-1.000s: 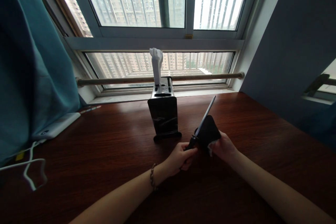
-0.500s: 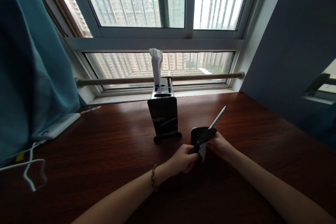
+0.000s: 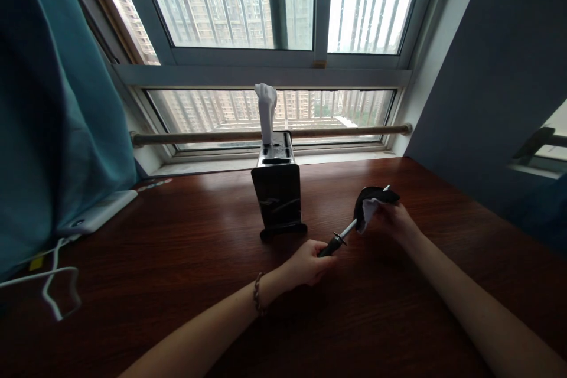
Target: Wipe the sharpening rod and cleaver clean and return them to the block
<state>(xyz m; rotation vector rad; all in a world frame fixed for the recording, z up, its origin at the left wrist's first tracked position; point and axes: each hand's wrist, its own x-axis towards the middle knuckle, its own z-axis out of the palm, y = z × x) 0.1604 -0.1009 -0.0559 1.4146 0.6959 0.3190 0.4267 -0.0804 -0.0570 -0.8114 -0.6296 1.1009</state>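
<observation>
My left hand (image 3: 309, 263) is closed around the black handle of a honing steel (image 3: 349, 228), whose pale rod slants up to the right. A small guard sits between handle and rod. Further up the rod, my right hand (image 3: 396, 222) grips a black cloth (image 3: 367, 196) with a whitish underside, folded around the rod near its tip. Only the very tip shows beyond the cloth. Most of my right fingers are hidden behind the cloth. Left of the cloth stands a black knife block (image 3: 277, 196) with a slotted metallic top, holding one white-handled tool (image 3: 266, 113) upright.
The reddish-brown wooden table (image 3: 204, 212) runs back to the window sill. At the left lie a white power strip (image 3: 100, 212) and a white cable (image 3: 49, 295) by a teal curtain (image 3: 95, 94). A horizontal rail (image 3: 212, 137) crosses the window.
My right hand and the cloth have slid up and away along the rod, from the handle end to near the tip, baring the guard and lower rod. My left hand has barely moved.
</observation>
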